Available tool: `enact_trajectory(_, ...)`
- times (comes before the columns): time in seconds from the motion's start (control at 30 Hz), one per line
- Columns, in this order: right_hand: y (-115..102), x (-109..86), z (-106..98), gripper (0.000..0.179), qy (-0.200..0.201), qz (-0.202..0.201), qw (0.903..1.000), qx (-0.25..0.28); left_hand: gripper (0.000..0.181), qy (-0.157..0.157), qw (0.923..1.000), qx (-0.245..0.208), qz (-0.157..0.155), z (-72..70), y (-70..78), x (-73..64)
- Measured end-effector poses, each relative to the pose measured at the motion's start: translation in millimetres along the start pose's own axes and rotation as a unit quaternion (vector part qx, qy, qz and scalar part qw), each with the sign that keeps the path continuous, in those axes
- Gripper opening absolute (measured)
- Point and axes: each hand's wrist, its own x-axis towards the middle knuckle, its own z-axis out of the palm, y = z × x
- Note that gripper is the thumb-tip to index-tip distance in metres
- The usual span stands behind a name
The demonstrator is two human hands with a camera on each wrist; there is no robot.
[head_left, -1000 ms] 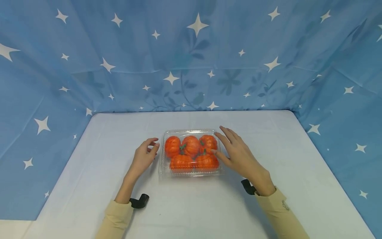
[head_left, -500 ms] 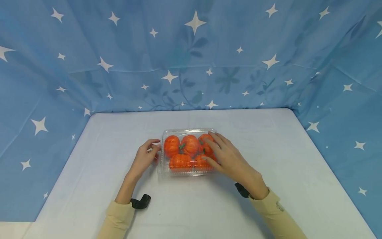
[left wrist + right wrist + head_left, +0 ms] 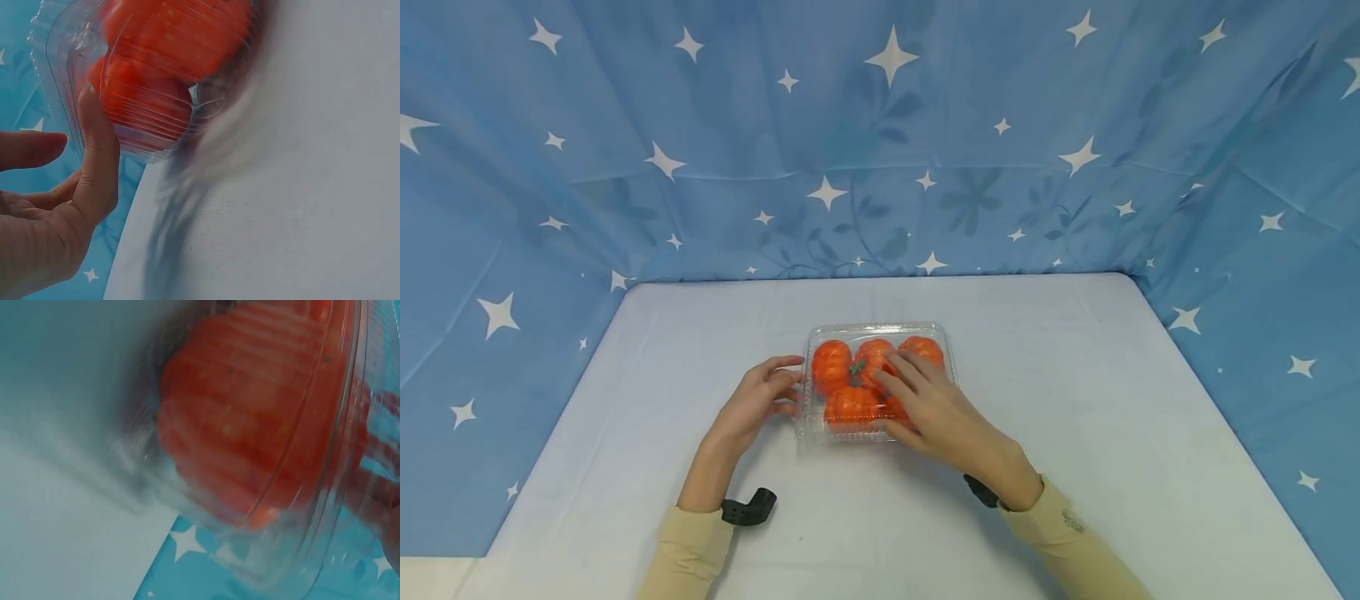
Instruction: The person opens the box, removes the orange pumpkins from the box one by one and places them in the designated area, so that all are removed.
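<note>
A clear plastic clamshell box (image 3: 880,328) with its lid down lies mid-table, holding several small orange pumpkins (image 3: 831,367) with green stems. My left hand (image 3: 751,408) is at the box's left side, fingers loosely bent; in the left wrist view, its thumb (image 3: 98,150) lies along the clear wall. Across the right half of the lid spreads my right hand (image 3: 943,421), fingers extended and covering part of the pumpkins beneath. The right wrist view has the box wall (image 3: 337,444) up close and blurred, with a bit of that hand (image 3: 389,531) at the right edge.
A white cloth covers the table (image 3: 1075,375). Blue curtains (image 3: 880,142) with white stars hang behind it and along both sides. Black wrist camera mounts (image 3: 751,507) stick out from the forearms near the tabletop.
My right hand has moved left from the box's right edge to over the lid. My left hand has turned slightly and come up against the left side. The box stays about where it was.
</note>
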Motion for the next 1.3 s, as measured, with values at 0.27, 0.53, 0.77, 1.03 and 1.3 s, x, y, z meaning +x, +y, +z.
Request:
enact_trajectory(0.27, -14, 15.2, 8, 0.064, -0.027, -0.014, 0.9995, -0.005, 0.046, -0.020, 0.9994, -0.027, 0.000, -0.5, -1.8, 0.9)
enact_trajectory(0.53, -25, 24.8, 15, 0.065, -0.044, -0.026, 0.9982, -0.031, 0.047, -0.035, 0.9991, -0.023, 0.010, -0.9, -2.4, -0.6)
enact_trajectory(0.77, -32, 26.7, 22, 0.067, -0.062, -0.024, 0.9968, -0.044, 0.047, -0.030, 0.9993, -0.022, 0.006, 0.0, -2.4, -1.5)
enact_trajectory(1.03, -43, 29.5, 35, 0.053, -0.010, -0.038, 0.9962, -0.078, 0.047, -0.022, 0.9993, -0.030, -0.002, -0.6, -4.1, -2.4)
enact_trajectory(1.3, -50, 28.8, 40, 0.052, -0.009, -0.022, 0.9962, -0.083, 0.050, -0.029, 0.9993, -0.022, -0.003, -1.2, -9.5, -6.3)
